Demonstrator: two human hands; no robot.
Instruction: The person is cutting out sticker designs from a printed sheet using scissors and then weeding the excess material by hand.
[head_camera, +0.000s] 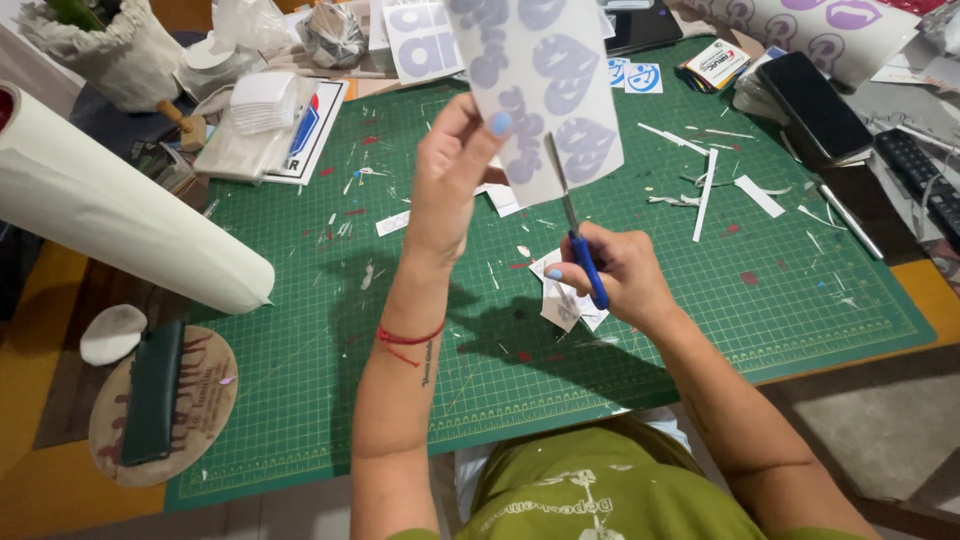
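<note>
My left hand (455, 165) raised above bench, forearm upright, fingers pinching lower left edge of sticker sheet (545, 85), held up over far middle of green cutting mat (780, 300). My right hand (610, 275) lower, just right of it, clenched round blue-handled scissors (578, 235), blades pointing up into sheet's bottom edge. One sheet, one scissors. Cut paper pieces (565, 300) under right hand. One white roll (120, 215) at left, one black phone (815, 105) far right.
</note>
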